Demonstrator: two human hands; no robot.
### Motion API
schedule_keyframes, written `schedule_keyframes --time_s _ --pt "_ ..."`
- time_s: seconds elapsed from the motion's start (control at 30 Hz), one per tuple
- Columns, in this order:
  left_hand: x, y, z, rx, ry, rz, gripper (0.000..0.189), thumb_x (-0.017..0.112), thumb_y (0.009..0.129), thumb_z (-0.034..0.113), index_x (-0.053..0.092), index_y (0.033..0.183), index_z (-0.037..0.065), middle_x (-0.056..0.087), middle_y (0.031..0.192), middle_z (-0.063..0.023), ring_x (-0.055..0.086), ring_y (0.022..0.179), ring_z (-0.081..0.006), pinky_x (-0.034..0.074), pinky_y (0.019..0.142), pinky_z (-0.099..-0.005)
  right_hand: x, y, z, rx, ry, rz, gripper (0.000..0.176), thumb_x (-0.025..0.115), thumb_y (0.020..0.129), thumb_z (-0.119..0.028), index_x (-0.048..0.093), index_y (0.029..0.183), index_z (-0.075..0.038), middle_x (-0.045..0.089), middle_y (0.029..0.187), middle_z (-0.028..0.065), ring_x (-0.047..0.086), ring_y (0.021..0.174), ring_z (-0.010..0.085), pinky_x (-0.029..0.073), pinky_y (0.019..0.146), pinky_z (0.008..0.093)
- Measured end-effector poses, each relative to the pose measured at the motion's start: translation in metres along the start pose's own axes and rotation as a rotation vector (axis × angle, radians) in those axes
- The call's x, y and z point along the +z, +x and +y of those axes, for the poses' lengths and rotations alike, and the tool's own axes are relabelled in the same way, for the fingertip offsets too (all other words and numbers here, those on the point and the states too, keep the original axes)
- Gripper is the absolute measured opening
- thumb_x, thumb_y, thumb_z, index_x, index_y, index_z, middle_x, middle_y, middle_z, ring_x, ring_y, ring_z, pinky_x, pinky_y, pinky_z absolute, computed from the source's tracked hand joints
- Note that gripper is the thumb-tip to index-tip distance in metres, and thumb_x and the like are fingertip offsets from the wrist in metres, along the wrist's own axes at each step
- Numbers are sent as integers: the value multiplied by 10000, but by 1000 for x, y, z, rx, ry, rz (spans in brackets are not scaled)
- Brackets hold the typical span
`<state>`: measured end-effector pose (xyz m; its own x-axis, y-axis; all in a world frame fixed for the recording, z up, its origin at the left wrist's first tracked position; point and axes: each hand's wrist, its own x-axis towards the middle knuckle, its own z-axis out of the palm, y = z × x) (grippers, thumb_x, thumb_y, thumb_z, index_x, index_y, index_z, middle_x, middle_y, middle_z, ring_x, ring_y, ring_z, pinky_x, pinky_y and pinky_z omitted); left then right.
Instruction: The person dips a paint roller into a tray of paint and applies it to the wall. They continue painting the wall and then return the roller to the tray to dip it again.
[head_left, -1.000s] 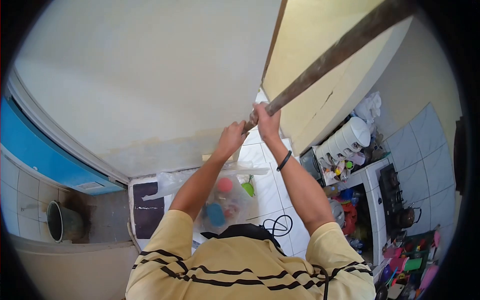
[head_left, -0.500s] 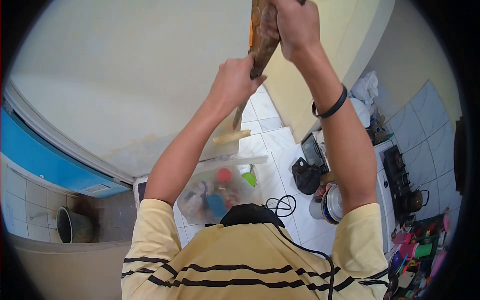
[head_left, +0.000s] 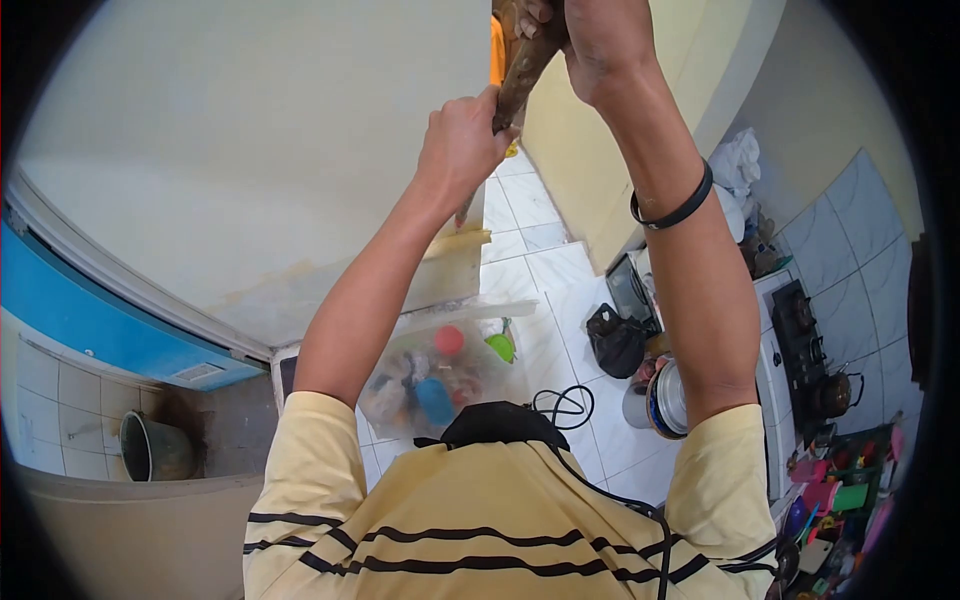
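Note:
A brown wooden stick (head_left: pixel 522 80) runs slantwise at the top centre, its upper end cut off by the frame edge. My left hand (head_left: pixel 464 142) is closed round its lower part, with the thumb on the right side. Higher up, my right hand (head_left: pixel 600 45) grips the stick, partly out of the frame at the top. The stick's thin lower tip shows just beyond my left wrist, near the corner of the pale wall (head_left: pixel 250 150). A black band (head_left: pixel 680 207) circles my right wrist.
Below lies a clear plastic container (head_left: pixel 400 385) with mixed items. On the tiled floor (head_left: pixel 540 270) are a black bag (head_left: pixel 615 342) and a silver pot (head_left: pixel 670 400). A stove (head_left: pixel 797 320) with a kettle (head_left: pixel 832 394) stands right; a bucket (head_left: pixel 155 447) is at left.
Both hands have shifted slightly with the stick, my left hand a little leftward and my right hand upward, further out of the frame. The grip on the stick is unchanged.

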<state>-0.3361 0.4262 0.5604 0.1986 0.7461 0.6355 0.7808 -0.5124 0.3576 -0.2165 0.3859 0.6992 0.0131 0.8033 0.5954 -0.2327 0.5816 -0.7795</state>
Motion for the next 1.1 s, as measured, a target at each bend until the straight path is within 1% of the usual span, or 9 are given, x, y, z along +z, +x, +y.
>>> schedule_keyframes --time_s 0.17,0.23,0.27,0.4,0.57,0.7,0.87,0.93,1.1 --pt "30 -18 -16 -41 -14 33 289 766 791 211 604 944 26 670 767 -147 651 722 -348 517 665 -433 -8 -12 35 80 -17 24 217 613 825 -158 547 651 -46 508 555 45 483 477 161 420 490 309" --pt "49 -32 -27 -76 -23 6 294 762 792 217 583 932 29 638 765 -159 626 722 -372 498 655 -461 -15 -23 64 62 -10 24 269 625 847 -121 528 610 -39 483 542 38 465 479 154 400 510 309" --pt "61 -40 -33 -81 -27 7 294 762 792 217 583 932 29 638 765 -159 626 722 -372 498 655 -461 -23 -25 85 110 -33 32 264 653 799 -144 536 592 -28 505 509 34 509 489 136 415 505 302" --pt "126 -78 -66 -194 -63 -57 289 744 805 234 580 959 53 620 858 -184 622 785 -409 494 685 -506 -38 -60 144 258 -44 68 219 623 837 -71 527 642 -43 508 602 41 491 551 139 423 552 307" --pt "202 -123 -102 -288 -69 -159 331 725 822 249 593 1084 96 604 916 -173 636 747 -407 520 647 -505 -75 -103 243 344 41 69 212 582 816 12 489 635 -50 477 614 43 484 590 143 434 608 301" --pt "251 -154 -124 -316 -98 -165 349 711 835 235 586 1140 122 598 895 -162 644 721 -398 526 620 -501 -95 -130 286 418 93 92 152 578 795 27 508 671 -26 507 681 65 485 650 150 429 650 293" --pt "282 -170 -126 -329 -69 -182 328 705 833 202 586 1133 145 584 896 -145 653 711 -392 537 610 -501 -116 -144 318 421 213 140 151 595 773 29 525 651 -27 506 670 53 481 625 143 401 624 275" --pt "283 -167 -118 -364 -15 -212 329 680 835 176 540 1132 148 574 900 -167 664 704 -382 544 588 -487 -119 -140 313 398 203 95 135 594 799 -6 543 675 -17 513 664 67 498 616 160 421 630 284" --pt "266 -141 -66 -415 5 52 325 734 813 239 575 1072 124 582 879 -121 664 707 -354 544 579 -457 -132 -101 253 379 157 79 201 602 878 -85 523 695 -57 450 615 33 464 568 143 429 600 304"
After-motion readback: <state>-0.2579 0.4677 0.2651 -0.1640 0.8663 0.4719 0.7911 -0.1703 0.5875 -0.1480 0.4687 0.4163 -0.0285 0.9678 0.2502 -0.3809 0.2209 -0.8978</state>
